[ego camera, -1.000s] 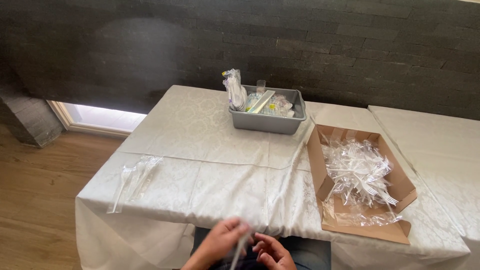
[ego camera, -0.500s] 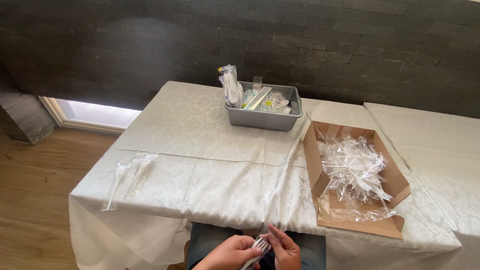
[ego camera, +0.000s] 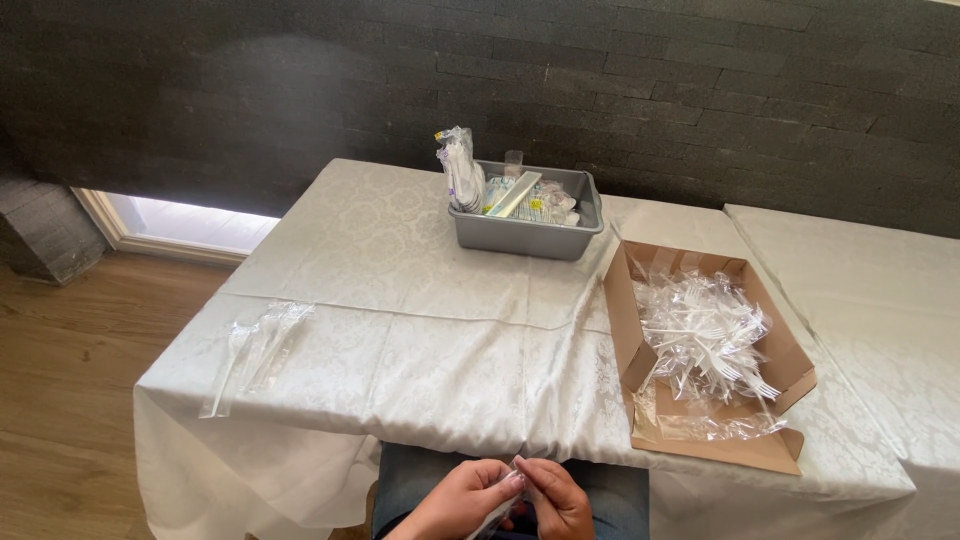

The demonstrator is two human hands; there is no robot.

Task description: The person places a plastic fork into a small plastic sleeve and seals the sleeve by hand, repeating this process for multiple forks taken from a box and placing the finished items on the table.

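- Small clear-wrapped item [ego camera: 503, 508], likely a piece of plastic cutlery in its sleeve, sits between both hands at the bottom edge of view, over the person's lap, below the near table edge. Most of it is hidden; exact kind cannot be told.
- Left hand [ego camera: 462, 503]: fingers curled, thumb and fingertips pinched on the item from the left.
- Right hand [ego camera: 555, 497]: fingers bent inward, pinching the same item from the right. The two hands touch, drawn close together.
- Under the hands: lap in blue jeans [ego camera: 610, 490], partly tucked beneath the hanging cloth.
- Just ahead of the hands: table [ego camera: 400, 330] under a white patterned tablecloth, its front fold dropping toward the lap.
- Ahead and to the right of the right hand: open cardboard box [ego camera: 620, 320], flaps spread, filled with a loose heap of clear-wrapped white plastic forks [ego camera: 705, 340]. An empty-looking clear wrapper [ego camera: 710, 428] lies at the box's near end.
- Ahead and well to the left of the left hand: a few wrapped cutlery pieces [ego camera: 255, 350] laid side by side near the table's left edge.
- Far ahead, at the table's back: grey plastic tub [ego camera: 525, 235] holding packets and a bag of white cutlery [ego camera: 462, 172] standing at its left end.
- Beyond the right hand's side: a second white-clothed table [ego camera: 870, 290], just beside the first.
- Behind all: dark brick wall [ego camera: 600, 90]; wood floor [ego camera: 60, 400] to the left.
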